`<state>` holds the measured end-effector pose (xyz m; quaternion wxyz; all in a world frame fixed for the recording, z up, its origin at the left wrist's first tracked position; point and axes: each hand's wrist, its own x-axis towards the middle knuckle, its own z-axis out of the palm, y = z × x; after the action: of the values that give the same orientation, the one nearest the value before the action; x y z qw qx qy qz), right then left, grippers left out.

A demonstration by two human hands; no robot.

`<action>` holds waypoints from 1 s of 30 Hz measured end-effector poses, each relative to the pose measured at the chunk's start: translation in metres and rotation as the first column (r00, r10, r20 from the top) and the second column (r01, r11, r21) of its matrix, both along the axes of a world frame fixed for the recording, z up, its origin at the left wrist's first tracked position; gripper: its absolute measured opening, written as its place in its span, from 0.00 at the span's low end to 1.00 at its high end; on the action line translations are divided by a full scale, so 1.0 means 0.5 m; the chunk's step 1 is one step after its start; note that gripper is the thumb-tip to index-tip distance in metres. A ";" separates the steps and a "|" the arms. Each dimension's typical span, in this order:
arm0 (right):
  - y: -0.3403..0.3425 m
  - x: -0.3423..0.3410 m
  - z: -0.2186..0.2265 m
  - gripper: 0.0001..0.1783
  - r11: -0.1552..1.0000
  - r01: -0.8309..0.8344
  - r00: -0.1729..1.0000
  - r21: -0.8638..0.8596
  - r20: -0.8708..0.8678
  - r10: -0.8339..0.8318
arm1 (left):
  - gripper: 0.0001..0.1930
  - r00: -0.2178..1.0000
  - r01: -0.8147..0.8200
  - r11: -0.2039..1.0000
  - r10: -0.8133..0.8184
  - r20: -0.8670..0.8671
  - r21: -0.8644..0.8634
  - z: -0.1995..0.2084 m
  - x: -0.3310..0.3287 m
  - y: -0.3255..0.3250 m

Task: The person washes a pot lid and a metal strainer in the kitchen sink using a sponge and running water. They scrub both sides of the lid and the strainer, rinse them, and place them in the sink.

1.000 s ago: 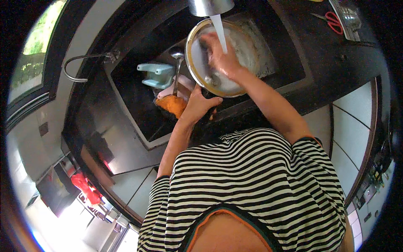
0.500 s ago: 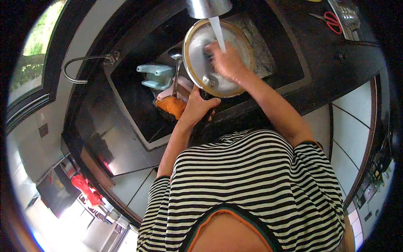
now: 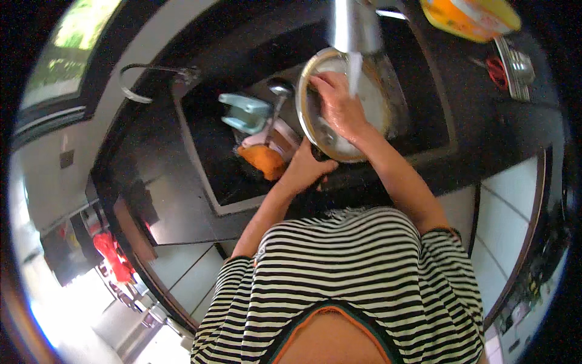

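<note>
Pan [image 3: 373, 104] over the sink [image 3: 223, 189], under the running tap [image 3: 356, 27], left hand [image 3: 305, 167] clamped on its handle [image 3: 319, 154] at the near-left rim, right hand [image 3: 341, 110] inside from the right (fingers bent, can't tell if gripping anything).

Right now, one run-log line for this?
left hand: grips pan handle | right hand: inside pan | tap: running | left of pan: ladle, light-blue object

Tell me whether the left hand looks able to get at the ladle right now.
Probably not without letting go, as the left hand holds the pan. Otherwise the way seems free: the ladle lies nearby in the sink, its round end uncovered.
</note>
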<state>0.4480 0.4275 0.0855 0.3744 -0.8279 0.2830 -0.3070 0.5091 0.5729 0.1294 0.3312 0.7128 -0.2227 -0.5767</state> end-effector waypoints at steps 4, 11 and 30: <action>-0.104 -0.019 -0.070 0.18 0.921 0.176 0.984 0.349 -0.027 -0.178 | 0.39 0.897 0.214 0.920 -0.051 0.439 -0.330 -0.088 0.002 0.039; 0.006 -0.039 -0.025 0.14 0.966 -0.198 0.979 -0.166 -0.088 0.185 | 0.42 0.993 -0.102 0.989 0.096 -0.066 -0.104 -0.007 0.012 0.011; 0.018 -0.112 -0.026 0.17 0.881 -0.471 0.876 -0.044 -0.135 0.462 | 0.47 0.997 -0.035 0.999 0.038 0.064 -0.035 0.012 0.027 0.025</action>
<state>0.3918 0.4365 0.0725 0.3882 -0.9022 0.0853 -0.1675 0.5225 0.5853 0.1356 0.3463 0.7294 -0.2300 -0.5432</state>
